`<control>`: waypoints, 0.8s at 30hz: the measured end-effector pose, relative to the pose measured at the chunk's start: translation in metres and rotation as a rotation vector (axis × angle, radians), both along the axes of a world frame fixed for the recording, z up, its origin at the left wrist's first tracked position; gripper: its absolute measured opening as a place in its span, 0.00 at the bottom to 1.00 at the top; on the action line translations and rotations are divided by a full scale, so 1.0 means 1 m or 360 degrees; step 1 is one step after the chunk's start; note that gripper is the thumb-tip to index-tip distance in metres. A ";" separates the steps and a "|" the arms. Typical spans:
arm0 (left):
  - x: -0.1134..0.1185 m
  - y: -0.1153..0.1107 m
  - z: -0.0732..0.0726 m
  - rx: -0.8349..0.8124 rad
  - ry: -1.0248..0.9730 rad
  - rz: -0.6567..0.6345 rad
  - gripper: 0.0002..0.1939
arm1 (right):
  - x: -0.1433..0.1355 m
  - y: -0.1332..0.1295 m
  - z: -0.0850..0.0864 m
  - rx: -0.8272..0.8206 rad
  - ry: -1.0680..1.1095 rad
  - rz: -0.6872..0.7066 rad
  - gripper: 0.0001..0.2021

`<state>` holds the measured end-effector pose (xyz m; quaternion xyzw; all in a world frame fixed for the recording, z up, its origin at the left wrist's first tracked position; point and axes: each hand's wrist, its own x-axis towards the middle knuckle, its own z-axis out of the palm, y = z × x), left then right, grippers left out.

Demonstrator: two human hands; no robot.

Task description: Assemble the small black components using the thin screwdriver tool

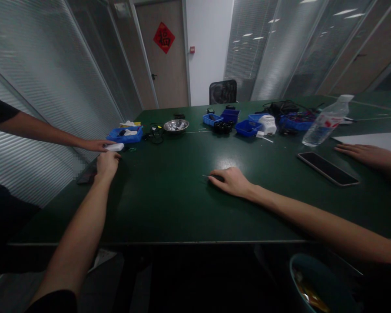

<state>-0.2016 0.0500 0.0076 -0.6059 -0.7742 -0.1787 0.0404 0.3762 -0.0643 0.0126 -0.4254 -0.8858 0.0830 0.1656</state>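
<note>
Right hand (233, 180) is rested on the green tabletop (169, 204), fingers curled around a thin-shafted tool (206, 175). Only the fine shaft is seen, poking out to the left; the rest is mostly covered by the fingers and the tip can't be made out.

Left hand (107, 165) is stretched out to the left side of the table, back of the hand to camera. Fingers are bent and largely hidden, so it can't be said whether anything is gripped. A small white device (115, 147) is seen just past the knuckles, with a co-worker's hand (96, 145) on it; contact with the left hand can't be confirmed. That co-worker is cut off by the frame's left edge.

Dark object (87, 174) at the table edge is partly covered by the left wrist and a pixelated patch; not identifiable.

Behind the device: blue tray (127, 138) with white bits, black cable (155, 134), metal bowl (177, 131); bowl contents are too small to read. The dark tangle (282, 107) at far right can't be sorted out.

Smartphone (328, 168) is laid near a plastic bottle (326, 124). Another person's hand (361, 154) is laid flat beside them, arm cut off at right. Teal bucket (322, 266) below is cropped by the bottom edge.
</note>
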 end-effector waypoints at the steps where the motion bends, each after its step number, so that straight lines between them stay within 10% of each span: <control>1: 0.002 -0.001 0.000 0.0003 0.0010 0.0026 0.17 | 0.000 0.000 0.000 -0.0009 -0.0003 0.0002 0.24; 24: -0.012 0.012 -0.006 -0.0159 0.0054 -0.0165 0.25 | -0.001 -0.001 0.001 -0.0006 -0.0029 -0.0013 0.23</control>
